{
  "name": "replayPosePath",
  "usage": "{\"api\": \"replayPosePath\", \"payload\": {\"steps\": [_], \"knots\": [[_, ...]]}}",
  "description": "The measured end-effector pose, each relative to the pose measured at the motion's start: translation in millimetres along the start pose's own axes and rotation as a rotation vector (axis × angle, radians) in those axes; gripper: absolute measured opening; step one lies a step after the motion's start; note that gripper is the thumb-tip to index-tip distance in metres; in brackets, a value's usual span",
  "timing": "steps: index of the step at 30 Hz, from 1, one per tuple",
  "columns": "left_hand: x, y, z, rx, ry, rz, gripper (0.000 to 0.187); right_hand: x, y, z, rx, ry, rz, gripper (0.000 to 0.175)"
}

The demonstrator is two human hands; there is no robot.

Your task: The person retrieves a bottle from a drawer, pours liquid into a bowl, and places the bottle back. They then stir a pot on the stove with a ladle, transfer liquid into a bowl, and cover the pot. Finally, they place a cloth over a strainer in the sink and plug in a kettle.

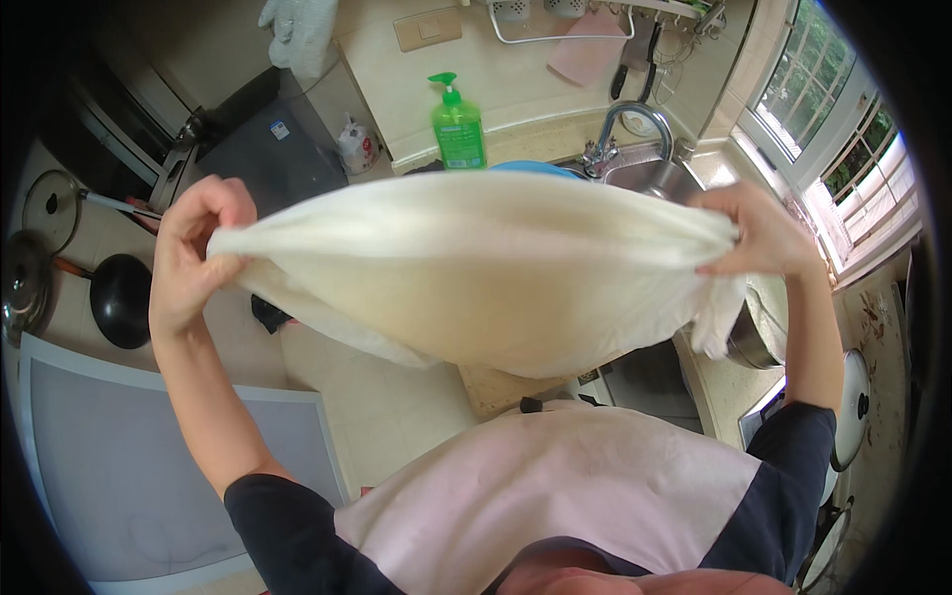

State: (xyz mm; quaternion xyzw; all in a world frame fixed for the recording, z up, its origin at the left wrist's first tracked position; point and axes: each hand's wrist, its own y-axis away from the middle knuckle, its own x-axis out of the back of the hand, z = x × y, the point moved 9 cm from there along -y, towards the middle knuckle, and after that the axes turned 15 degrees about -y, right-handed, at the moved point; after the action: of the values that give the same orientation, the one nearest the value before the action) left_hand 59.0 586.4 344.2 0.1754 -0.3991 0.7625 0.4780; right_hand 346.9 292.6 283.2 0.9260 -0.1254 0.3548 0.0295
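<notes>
A cream-white cloth (476, 275) is spread wide in the air before my chest, its middle sagging and somewhat blurred. My left hand (197, 245) pinches one end between thumb and curled fingers. At the other end my right hand (766, 230), blurred, grips a bunched part of the cloth, and a loose fold hangs below it. Both arms are raised and held far apart. Much of the counter behind the cloth is hidden.
Beyond the cloth stand a green pump bottle (458, 134), a blue basin (535, 169) and a sink faucet (636, 119). Knives (639, 59) hang on the wall. To the left hang a wok (123, 301) and lids; a metal pot (755, 335) is at right, below an open window (811, 82).
</notes>
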Motion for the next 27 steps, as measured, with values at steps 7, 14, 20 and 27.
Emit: {"api": "replayPosePath", "payload": {"steps": [7,14,20,27], "knots": [[-24.9,79.6,9.0,0.060,0.146,0.138,0.039,-17.7,65.3,14.8,-0.209,0.397,0.296,0.021],[-87.4,46.5,23.9,-0.007,-0.570,-0.283,0.024,29.9,115.8,51.0,-0.218,0.489,0.738,0.034],[-104.8,-18.0,4.2,-0.021,-0.403,-0.128,0.025,87.4,127.0,81.7,0.258,-0.564,1.237,0.029],[-134.1,-60.8,-97.1,0.245,-0.183,0.174,0.017,60.5,54.4,157.5,0.487,-0.487,1.559,0.029]]}}
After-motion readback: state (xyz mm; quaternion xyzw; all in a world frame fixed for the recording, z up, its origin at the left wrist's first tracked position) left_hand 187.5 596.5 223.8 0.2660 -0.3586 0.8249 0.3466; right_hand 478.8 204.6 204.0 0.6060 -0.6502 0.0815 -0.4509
